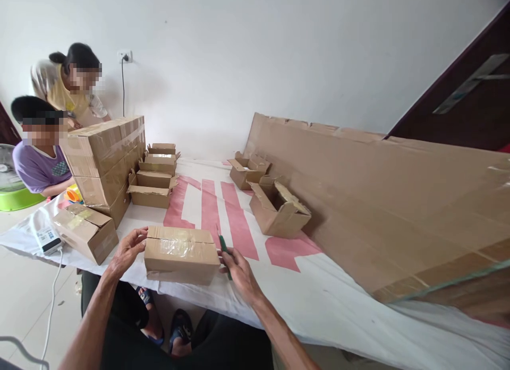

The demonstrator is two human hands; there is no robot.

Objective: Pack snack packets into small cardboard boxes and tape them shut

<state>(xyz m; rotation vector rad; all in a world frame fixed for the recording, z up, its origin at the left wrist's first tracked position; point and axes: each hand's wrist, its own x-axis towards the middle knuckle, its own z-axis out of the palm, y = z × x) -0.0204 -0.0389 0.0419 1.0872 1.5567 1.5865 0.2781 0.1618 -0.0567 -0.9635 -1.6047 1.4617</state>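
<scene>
A small taped cardboard box (181, 253) sits near the front edge of the white sheet with red lettering (342, 295). My left hand (126, 249) touches the box's left end with its fingers spread and bent. On the box's right side, my right hand (238, 272) is closed on a green-handled cutter (223, 246) whose blade points up and away.
Several open small boxes (153, 173) and a stack of large taped cartons (105, 157) stand at the left. Another taped box (85, 231) lies nearby. Open boxes (279, 208) sit beside a big flat cardboard sheet (390, 200). Two people (42, 163) are at the far left.
</scene>
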